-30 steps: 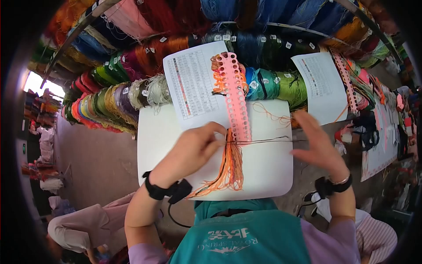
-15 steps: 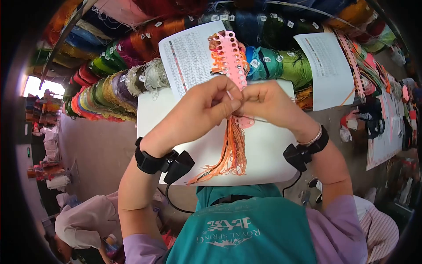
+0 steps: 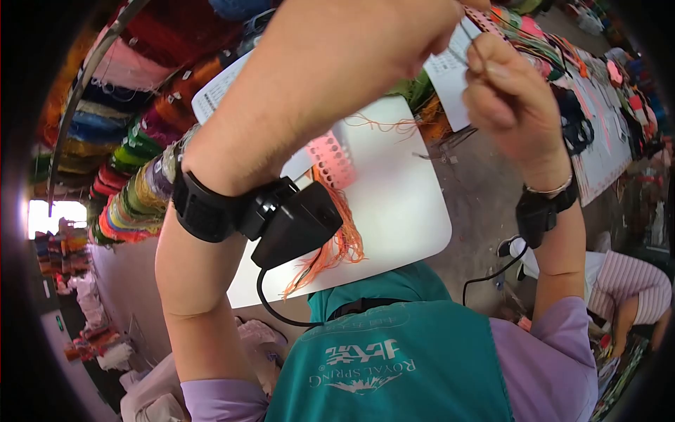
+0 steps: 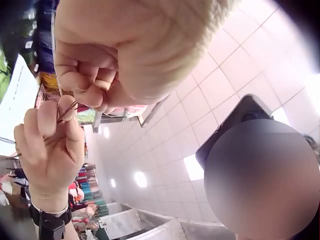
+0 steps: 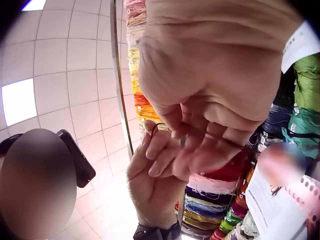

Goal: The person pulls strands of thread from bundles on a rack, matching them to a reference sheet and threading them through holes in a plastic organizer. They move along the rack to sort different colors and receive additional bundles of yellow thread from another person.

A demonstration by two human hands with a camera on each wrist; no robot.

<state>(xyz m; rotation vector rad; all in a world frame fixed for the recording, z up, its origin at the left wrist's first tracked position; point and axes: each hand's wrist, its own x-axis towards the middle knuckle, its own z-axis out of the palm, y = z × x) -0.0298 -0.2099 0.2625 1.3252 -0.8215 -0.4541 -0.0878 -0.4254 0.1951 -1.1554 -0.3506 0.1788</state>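
Raised at the top of the head view, my left hand (image 3: 436, 35) has curled fingers that pinch a dark thread (image 4: 67, 111). Just to its right, my right hand (image 3: 517, 105) grips the same thread between thumb and fingers. Both hands are close together in the left wrist view. Below my left forearm, a pink strip with punched holes (image 3: 330, 158) lies on the white board (image 3: 404, 211), partly hidden by the arm. A bundle of orange threads (image 3: 344, 239) trails from the strip's near end. A thin loose orange thread (image 3: 387, 125) lies farther back on the board.
Racks of coloured thread skeins (image 3: 144, 151) stand at the left and back. A printed sheet (image 3: 450, 77) hangs behind my right hand. At far right is another table (image 3: 598, 162) with papers and threads. A person in striped clothing (image 3: 633, 281) is at lower right.
Both hands met over the pink strip, then rose and moved right, away from it, with the dark thread between them. The head view has turned, and my left forearm now covers part of the strip.
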